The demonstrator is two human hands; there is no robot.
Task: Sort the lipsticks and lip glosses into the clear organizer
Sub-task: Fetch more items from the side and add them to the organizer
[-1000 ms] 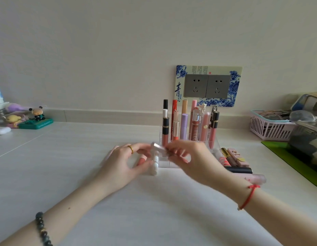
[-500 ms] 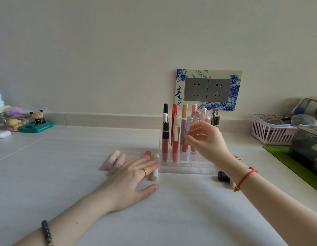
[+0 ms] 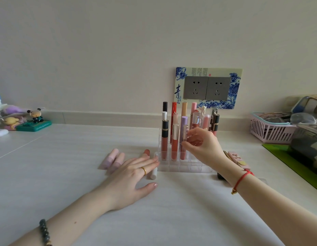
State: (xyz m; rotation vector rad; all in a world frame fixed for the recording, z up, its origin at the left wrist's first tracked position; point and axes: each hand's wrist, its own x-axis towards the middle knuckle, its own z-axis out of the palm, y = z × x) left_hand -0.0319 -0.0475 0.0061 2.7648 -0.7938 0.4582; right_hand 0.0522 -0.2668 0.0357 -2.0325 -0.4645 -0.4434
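Note:
A clear organizer (image 3: 182, 166) stands on the white counter with several lipsticks and lip glosses upright in its back rows. My right hand (image 3: 202, 146) pinches a rose-capped lip gloss (image 3: 184, 139) that stands in a slot of the third row. Flat on the counter lies my left hand (image 3: 131, 176), fingers straight, just left of the organizer. Beside its fingers lie a white tube (image 3: 154, 172), a coral lipstick (image 3: 146, 152) and two pale pink tubes (image 3: 113, 159).
More cosmetics (image 3: 236, 158) lie to the right of the organizer, behind my right wrist. A pink basket (image 3: 269, 132) and a dark container on a green mat (image 3: 296, 166) stand at far right. Figurines (image 3: 35, 119) sit at far left. A wall socket (image 3: 207, 87) is behind the organizer.
My right hand carried the rose-capped gloss from in front of the organizer into a slot. My left hand let go and came down flat on the counter.

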